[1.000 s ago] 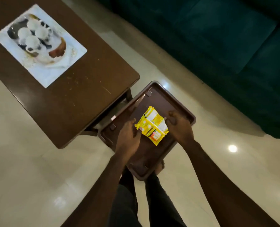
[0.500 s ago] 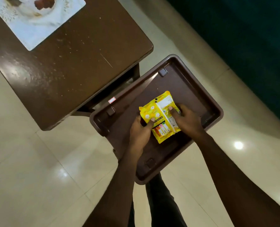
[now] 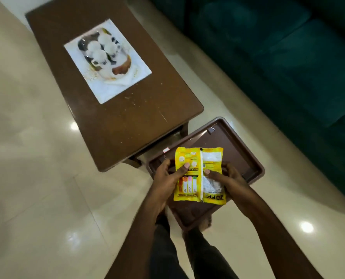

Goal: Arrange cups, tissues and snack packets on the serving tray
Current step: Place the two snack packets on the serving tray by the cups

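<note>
Brown wooden table (image 3: 115, 121), up-left of the serving tray (image 3: 236, 146), carries the cups (image 3: 99, 55) on a white mat (image 3: 127, 87), not trayed yet. Left hand (image 3: 165, 178) and right hand (image 3: 230, 178) each have a pinching grip on the yellow snack packet (image 3: 199, 174), held just above the tray. Can't make out any tissues. Task looks early.

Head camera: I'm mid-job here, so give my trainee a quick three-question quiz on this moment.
1. Open: what do the left hand and right hand grip together above the brown rectangular plastic tray?
2. True or false: the small white cups already stand on that tray.
3. Choose: the cups sit on A) the brown wooden coffee table, B) a kitchen counter, C) a wall shelf.
Key: 1. a yellow plastic snack packet, thumbs on top; 2. false; 3. A.
</note>
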